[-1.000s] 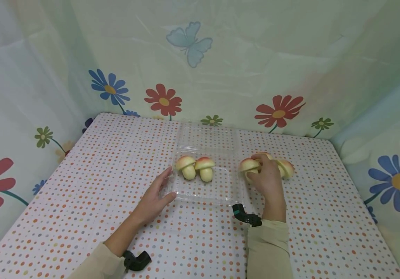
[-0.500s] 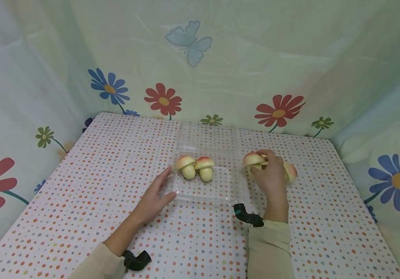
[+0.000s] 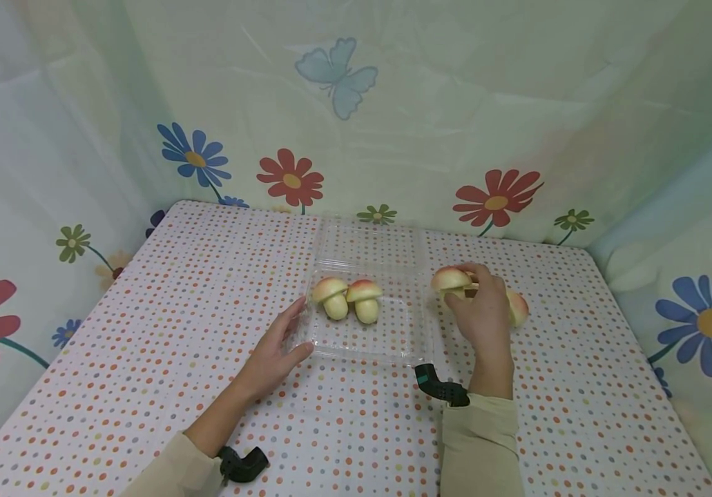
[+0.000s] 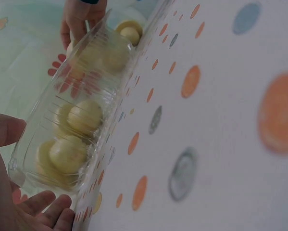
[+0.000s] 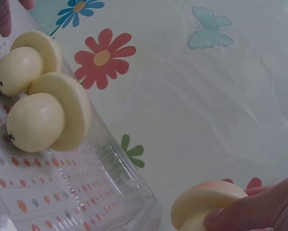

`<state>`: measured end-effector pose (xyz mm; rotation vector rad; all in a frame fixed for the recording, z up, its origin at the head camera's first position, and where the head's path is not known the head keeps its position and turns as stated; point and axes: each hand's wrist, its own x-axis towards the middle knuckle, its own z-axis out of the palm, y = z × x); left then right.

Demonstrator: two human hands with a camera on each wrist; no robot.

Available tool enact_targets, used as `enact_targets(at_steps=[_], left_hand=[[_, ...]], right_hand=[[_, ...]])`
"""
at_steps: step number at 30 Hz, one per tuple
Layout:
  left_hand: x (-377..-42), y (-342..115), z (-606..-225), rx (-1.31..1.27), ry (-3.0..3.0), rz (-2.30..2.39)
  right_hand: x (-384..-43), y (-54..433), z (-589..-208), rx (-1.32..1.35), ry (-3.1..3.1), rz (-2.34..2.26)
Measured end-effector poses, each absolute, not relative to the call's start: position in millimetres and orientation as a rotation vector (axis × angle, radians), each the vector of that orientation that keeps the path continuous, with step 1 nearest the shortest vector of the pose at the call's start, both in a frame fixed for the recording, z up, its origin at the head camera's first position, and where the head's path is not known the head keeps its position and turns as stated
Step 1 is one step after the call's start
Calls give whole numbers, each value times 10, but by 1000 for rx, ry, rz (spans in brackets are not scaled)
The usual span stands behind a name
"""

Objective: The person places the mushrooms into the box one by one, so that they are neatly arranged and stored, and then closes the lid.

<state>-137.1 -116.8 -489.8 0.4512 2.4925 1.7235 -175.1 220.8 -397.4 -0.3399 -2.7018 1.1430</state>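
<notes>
Two toy mushrooms with pale yellow stems and reddish caps, a left one (image 3: 330, 298) and a right one (image 3: 364, 301), lie side by side inside a clear plastic box (image 3: 393, 355). My left hand (image 3: 271, 348) rests at the left side of the box, thumb and fingers spread along its edge. To the right of the box, my right hand (image 3: 483, 310) pinches another toy mushroom (image 3: 451, 278) between thumb and fingers. The right wrist view shows the thumb against this held mushroom (image 5: 201, 202). Partly hidden behind the right hand is a further mushroom (image 3: 519, 307).
The box's clear lid (image 3: 368, 241) lies folded back toward the rear. A white cloth with coloured dots covers the table (image 3: 206, 262). Flower-printed curtains (image 3: 393, 138) rise close behind the table and at both sides.
My right hand has shifted slightly right with its mushroom, and the mushroom at the far right has moved a little right too. The left hand and the box have stayed put.
</notes>
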Motion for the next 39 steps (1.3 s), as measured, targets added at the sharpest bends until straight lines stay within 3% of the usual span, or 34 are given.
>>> enact_targets(at_steps=[39], left_hand=[[-1361,-1158,-4875,441,2508,1713]], right_hand=[[-1680,1876,-3807,-39,-2748,1177]])
